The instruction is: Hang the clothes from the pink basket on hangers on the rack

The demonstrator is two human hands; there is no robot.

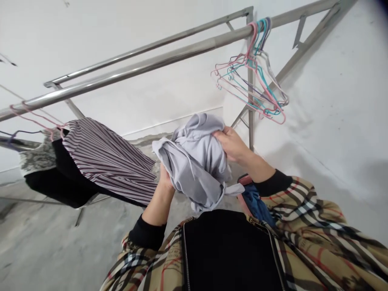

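As hands (232, 143) bunch grey garment (194, 161), steel rail (121, 74) above.

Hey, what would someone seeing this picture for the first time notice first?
The eye falls first on a crumpled pale grey cloth garment, bunched at the centre between the left hand and the right hand. Up to the right, a tangle of pink, teal and purple wire clothes hangers hangs from a stainless steel rail. At the left, a dark-and-white striped garment hangs below that rail.
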